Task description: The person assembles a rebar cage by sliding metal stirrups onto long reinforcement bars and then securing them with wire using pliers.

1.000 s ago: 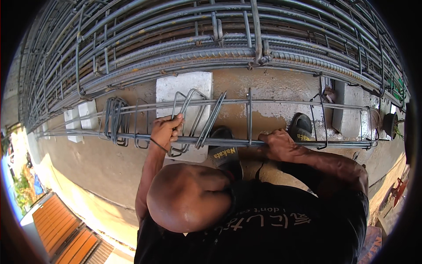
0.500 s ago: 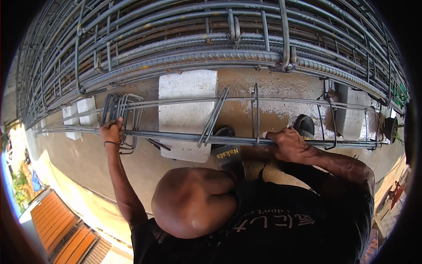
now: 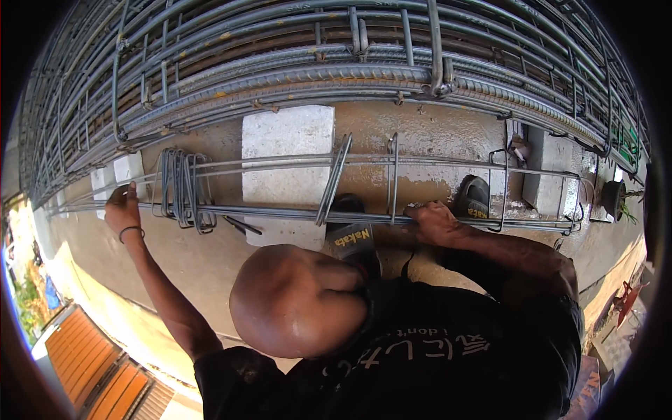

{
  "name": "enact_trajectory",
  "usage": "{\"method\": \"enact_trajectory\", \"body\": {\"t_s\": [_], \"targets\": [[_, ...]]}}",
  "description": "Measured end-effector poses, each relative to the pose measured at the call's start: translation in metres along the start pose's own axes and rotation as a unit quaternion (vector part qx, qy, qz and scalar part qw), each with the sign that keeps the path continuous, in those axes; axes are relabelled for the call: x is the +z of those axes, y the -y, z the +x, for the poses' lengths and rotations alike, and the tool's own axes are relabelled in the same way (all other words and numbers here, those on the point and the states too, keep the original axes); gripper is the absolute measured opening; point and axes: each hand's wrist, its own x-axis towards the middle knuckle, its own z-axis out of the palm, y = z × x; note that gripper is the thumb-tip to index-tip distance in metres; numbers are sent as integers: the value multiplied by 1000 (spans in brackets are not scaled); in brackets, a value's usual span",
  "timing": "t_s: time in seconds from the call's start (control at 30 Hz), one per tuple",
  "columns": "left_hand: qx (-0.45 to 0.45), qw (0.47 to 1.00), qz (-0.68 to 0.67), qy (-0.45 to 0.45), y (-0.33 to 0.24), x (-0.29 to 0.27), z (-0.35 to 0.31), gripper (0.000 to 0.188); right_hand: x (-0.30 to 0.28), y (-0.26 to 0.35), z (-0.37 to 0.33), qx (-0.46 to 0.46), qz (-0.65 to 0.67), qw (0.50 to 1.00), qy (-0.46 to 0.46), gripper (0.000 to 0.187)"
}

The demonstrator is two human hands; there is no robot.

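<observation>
While the left hand (image 3: 122, 208) reaches out to nine o'clock with its fingers partly bent at the steel rods (image 3: 280, 211), the right hand (image 3: 430, 222) lies curled over the same rods at three o'clock, its fingers closed around them. Whether the left one grips anything, I cannot tell. A dark wristband (image 3: 131, 232) circles its wrist.

The rods run across the middle from nine to three o'clock, in an upper and a lower line. Just inward of the left hand, a bunch of wire hoops (image 3: 183, 189) hangs around both lines. Slanted hoops (image 3: 334, 180) lean near the centre, and an upright pair (image 3: 395, 175) stands at one o'clock, near the right hand.

Beneath the rods, a white block (image 3: 287, 133) sits toward eleven o'clock. A large stack of steel cages (image 3: 315, 75) fills twelve o'clock.
</observation>
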Motion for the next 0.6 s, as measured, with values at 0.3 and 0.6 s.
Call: {"method": "enact_trajectory", "body": {"t_s": [0.3,0.6], "targets": [[-34,715,-385,583,-233,84,-136,38,-12,-9,16,-49,49,994,86,58],[-192,537,-531,627,-277,106,-208,31,-65,-42,-38,78,88,984,-134,42]]}}
